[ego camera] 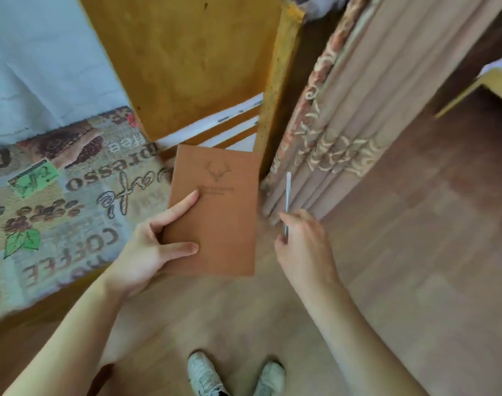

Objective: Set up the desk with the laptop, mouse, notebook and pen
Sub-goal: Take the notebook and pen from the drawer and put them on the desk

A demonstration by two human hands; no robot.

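Note:
My left hand [150,247] grips a brown notebook [218,212] by its left edge, thumb and forefinger on the cover, which bears a stamped antler emblem. The notebook hangs in the air above the floor, in the middle of the head view. My right hand [301,244] is closed around a thin white pen [287,192] that points up and away from me, just right of the notebook. No laptop or mouse is visible.
A table with a coffee-print cloth [58,201] lies at the left. A yellow wooden cabinet [192,61] stands ahead, a patterned curtain [344,132] to its right. Wooden floor [415,252] spreads right and below; my white shoes [204,375] are at the bottom.

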